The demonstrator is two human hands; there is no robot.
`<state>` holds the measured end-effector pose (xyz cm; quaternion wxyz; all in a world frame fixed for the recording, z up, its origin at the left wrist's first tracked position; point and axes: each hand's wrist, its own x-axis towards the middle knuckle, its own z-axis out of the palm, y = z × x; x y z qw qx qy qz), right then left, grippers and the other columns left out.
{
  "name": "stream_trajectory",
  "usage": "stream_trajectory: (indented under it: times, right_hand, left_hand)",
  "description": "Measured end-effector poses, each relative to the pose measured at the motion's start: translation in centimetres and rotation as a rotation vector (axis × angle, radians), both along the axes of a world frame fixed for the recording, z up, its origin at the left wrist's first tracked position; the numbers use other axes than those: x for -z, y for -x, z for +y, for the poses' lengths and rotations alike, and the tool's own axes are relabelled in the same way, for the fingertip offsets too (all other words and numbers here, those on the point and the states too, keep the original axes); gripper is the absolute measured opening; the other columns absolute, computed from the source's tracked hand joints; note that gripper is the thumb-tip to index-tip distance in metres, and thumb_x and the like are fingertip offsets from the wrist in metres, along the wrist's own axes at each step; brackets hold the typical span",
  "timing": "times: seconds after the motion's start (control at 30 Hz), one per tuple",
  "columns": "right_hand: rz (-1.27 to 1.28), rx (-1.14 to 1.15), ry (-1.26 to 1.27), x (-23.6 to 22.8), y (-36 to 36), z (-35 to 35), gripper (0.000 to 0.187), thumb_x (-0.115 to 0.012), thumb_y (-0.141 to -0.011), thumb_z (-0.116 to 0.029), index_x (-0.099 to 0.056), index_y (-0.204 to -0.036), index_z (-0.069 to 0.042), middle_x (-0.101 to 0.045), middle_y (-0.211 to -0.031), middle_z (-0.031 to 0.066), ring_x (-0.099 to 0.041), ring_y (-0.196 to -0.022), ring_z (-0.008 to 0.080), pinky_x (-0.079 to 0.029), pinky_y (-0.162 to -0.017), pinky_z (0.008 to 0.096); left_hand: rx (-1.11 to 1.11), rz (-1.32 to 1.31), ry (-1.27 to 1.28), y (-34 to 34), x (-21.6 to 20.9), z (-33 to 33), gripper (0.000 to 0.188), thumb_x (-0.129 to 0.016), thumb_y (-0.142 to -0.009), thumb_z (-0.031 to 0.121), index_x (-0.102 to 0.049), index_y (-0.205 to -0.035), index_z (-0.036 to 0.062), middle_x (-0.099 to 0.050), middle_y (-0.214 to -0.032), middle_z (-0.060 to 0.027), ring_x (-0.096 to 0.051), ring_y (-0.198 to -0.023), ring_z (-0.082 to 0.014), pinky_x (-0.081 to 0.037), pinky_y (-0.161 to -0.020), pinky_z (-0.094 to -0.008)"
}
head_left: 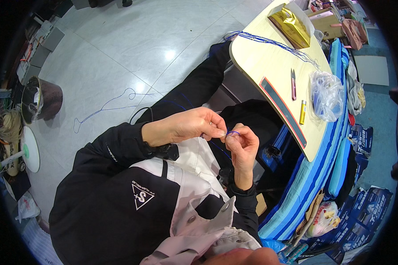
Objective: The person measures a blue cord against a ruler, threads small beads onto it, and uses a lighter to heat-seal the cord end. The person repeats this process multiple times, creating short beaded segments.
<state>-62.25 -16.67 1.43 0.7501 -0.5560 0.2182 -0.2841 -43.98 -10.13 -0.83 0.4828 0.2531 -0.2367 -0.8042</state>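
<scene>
Over my lap, my left hand point(186, 125) pinches a thin blue cord point(233, 132) between thumb and fingertips. Close against it, my right hand point(242, 149) is closed on the same cord, which bends in a small loop between the two hands. The exact spot where the fingertips meet is partly hidden. A long, thin blue cord point(102, 108) trails away to the left above the grey floor, ending in a narrow loop. It appears to lead back toward my hands.
On the pale table point(252, 55) to the right lie blue cords point(269, 40), a gold packet point(292, 26), thread snips point(293, 84), a dark red-edged strip point(283, 112), a yellow tube point(303, 112) and a clear plastic bag point(326, 96). A bin point(48, 99) stands at left.
</scene>
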Motion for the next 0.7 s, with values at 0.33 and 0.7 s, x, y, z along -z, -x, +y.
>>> stream_trajectory:
  times: [0.33,0.7]
  right_hand:
    - [-0.014,-0.009,-0.077,0.3,0.0,0.2,0.012,-0.055,-0.081,0.008,-0.057,-0.092,0.006,-0.049,-0.079,0.004,-0.042,-0.057,0.0046,-0.03,-0.045,0.0176]
    - [-0.156,0.011,-0.408,0.1,-0.7,0.5,0.052,-0.047,-0.085,-0.056,-0.046,-0.086,-0.003,-0.036,-0.064,-0.0002,-0.028,-0.049,0.0066,-0.025,-0.042,0.0172]
  left_hand:
    - [0.011,-0.015,-0.002,0.1,0.1,0.2,0.012,-0.063,-0.08,0.013,-0.061,-0.083,0.0012,-0.061,-0.078,-0.0036,-0.052,-0.072,-0.0079,-0.038,-0.068,-0.0204]
    - [-0.189,-0.088,0.22,0.4,-0.6,0.2,0.01,-0.059,-0.084,0.01,-0.06,-0.088,0.0004,-0.061,-0.083,-0.002,-0.055,-0.083,-0.0086,-0.043,-0.078,-0.0225]
